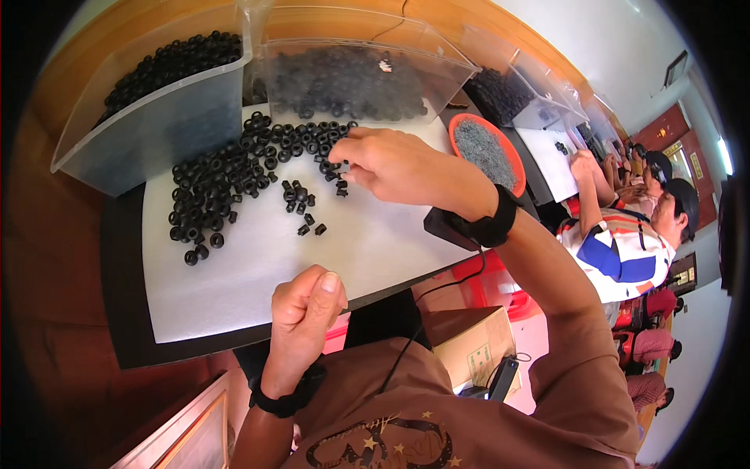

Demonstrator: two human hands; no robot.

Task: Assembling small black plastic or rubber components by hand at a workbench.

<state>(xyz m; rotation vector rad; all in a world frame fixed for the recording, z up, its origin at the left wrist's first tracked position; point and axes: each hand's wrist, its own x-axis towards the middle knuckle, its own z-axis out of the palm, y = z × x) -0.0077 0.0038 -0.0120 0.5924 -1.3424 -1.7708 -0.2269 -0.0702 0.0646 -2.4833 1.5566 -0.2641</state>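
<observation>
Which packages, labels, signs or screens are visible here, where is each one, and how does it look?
Cardboard box: under the table edge, right of the person's chest; brown, with a small pale label with green print on its side.
Wall sign: far right, beside the dark red door; small, upright, yellowish rectangle.
Framed picture: high on the white wall, upper right; dark frame.
No screen shows.

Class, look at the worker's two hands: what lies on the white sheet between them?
In the head view, only bare white sheet lies between the left hand and right hand; small black pieces sit just aside.
</observation>
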